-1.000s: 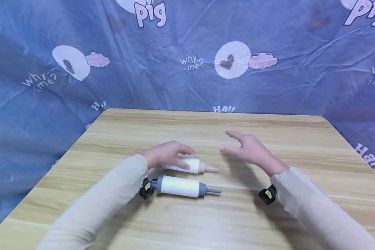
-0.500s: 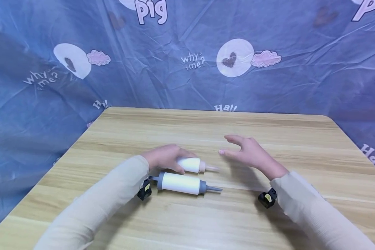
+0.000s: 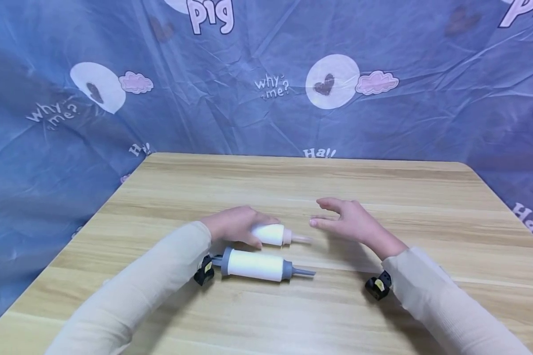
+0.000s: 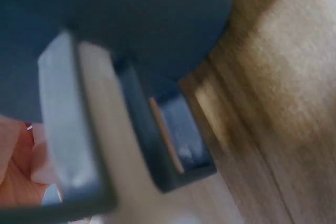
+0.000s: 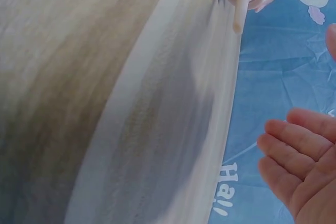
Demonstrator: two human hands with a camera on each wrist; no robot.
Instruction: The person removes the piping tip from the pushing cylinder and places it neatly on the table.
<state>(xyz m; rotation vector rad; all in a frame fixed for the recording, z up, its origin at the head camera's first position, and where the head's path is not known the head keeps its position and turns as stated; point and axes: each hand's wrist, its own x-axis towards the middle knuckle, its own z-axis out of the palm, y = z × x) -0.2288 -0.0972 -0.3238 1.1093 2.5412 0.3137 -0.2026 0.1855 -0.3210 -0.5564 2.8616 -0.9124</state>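
Two hand-held balloon pumps lie side by side on the table, nozzles pointing right. My left hand (image 3: 235, 224) grips the farther one, a white balloon pump with pale pink ends (image 3: 271, 234); thumb on the near side, fingers over the far side, its rear part hidden under the palm. Closer to me lies the white balloon pump with grey ends (image 3: 255, 265), beside my left wrist; its grey handle (image 4: 68, 114) fills much of the left wrist view. To the right, my right hand (image 3: 348, 222) hovers with fingers extended and thumb apart, holding nothing, beyond the pink nozzle (image 5: 241, 11).
The pale wooden table (image 3: 382, 315) carries the pumps. A blue printed cloth (image 3: 231, 113) hangs behind its far edge and along both sides. A small black camera (image 3: 204, 271) sits on my left wrist, another black camera (image 3: 377, 286) on my right.
My left hand has lowered onto the pink-ended balloon pump and closed round its barrel. My right hand has come slightly down toward me, still holding nothing.
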